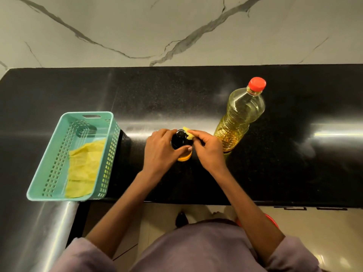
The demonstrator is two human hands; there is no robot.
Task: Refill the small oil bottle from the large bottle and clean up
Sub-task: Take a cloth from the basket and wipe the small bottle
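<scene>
Both hands busy: left hand point(161, 150) grips small bottle point(181, 143), right hand point(208, 148) pinches yellow scrap point(188, 133); basket point(49, 185) left.

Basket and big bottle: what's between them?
The small bottle, gripped by the left hand, with the right hand pinching a yellow piece at its top, in the head view.

Black speckled counter point(176, 95), glossy, light streaks across it. White marble wall point(137, 26) behind, grey veins. Teal perforated basket point(110, 138) at left near counter's front edge, slot handle in far wall. Steel rounded surface point(49, 232) lower left. Pale tiled floor point(314, 228) below; red round object point(272, 219) partly hidden by an arm
</scene>
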